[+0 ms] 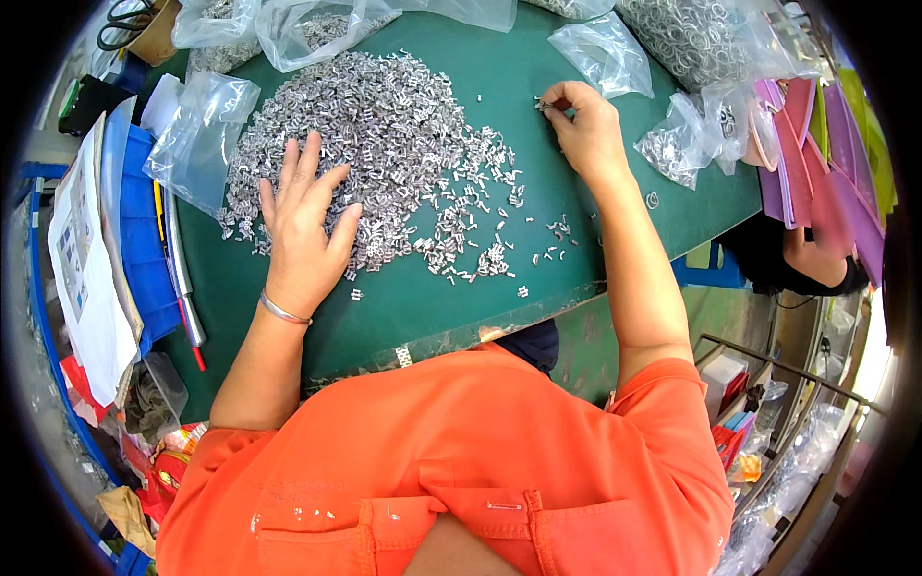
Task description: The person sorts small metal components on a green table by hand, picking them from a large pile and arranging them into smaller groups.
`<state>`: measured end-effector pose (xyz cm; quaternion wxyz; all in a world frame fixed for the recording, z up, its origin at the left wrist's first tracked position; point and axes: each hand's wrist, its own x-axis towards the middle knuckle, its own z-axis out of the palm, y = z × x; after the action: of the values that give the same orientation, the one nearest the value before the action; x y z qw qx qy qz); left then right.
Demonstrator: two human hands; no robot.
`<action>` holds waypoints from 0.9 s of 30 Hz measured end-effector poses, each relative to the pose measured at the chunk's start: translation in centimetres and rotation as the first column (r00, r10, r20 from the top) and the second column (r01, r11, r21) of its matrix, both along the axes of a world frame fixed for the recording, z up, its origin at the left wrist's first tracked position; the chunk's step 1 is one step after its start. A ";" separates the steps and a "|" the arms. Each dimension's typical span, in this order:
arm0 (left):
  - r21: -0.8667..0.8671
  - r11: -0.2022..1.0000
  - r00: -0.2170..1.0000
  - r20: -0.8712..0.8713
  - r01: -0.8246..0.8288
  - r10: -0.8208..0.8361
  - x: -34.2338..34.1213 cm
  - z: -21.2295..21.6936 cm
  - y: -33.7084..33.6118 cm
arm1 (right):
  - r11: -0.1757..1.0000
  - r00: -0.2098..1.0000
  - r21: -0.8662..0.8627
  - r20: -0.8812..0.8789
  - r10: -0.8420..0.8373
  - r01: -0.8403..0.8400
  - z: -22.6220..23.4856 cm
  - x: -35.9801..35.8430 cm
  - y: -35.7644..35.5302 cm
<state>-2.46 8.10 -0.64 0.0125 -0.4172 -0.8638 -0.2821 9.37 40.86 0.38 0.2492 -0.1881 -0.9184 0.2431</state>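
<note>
the left hand (305,221) is resting with fingers spread on the heap of small metal pieces (394,110), which is covering much of the green bench (504,58), while the right hand (586,127) is pinching what looks like one metal piece (541,105) well apart from the heap. the sorting-through is seemingly far from done: most pieces are lying heaped, and only a thinner scatter (471,200) is spreading along the right side.

Room on green table (509,69) btwn metal-bits pile (384,134) & R hand (586,125); plastic bags (600,60) block far edge, blue tray (137,226) L.
</note>
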 end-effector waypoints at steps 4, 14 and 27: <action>0.007 1.000 1.000 0.002 0.006 -0.006 0.1 -0.2 -0.1 | 0.991 0.997 -0.109 -0.005 -0.081 0.080 1.0 1.0 -0.3; -0.004 1.000 0.999 -0.040 0.013 -0.013 -0.2 -0.5 -0.1 | 0.952 0.971 -0.291 0.182 0.152 -0.094 2.2 9.6 -6.1; 0.022 1.000 0.999 -0.049 0.015 -0.014 -0.3 -0.3 0.1 | 0.994 0.997 -0.079 0.044 -0.071 0.074 0.5 9.5 -7.9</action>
<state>-2.77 8.23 -0.93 0.0364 -0.4301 -0.8571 -0.2813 18.89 32.96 0.90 0.2311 -0.2361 -0.9053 0.2670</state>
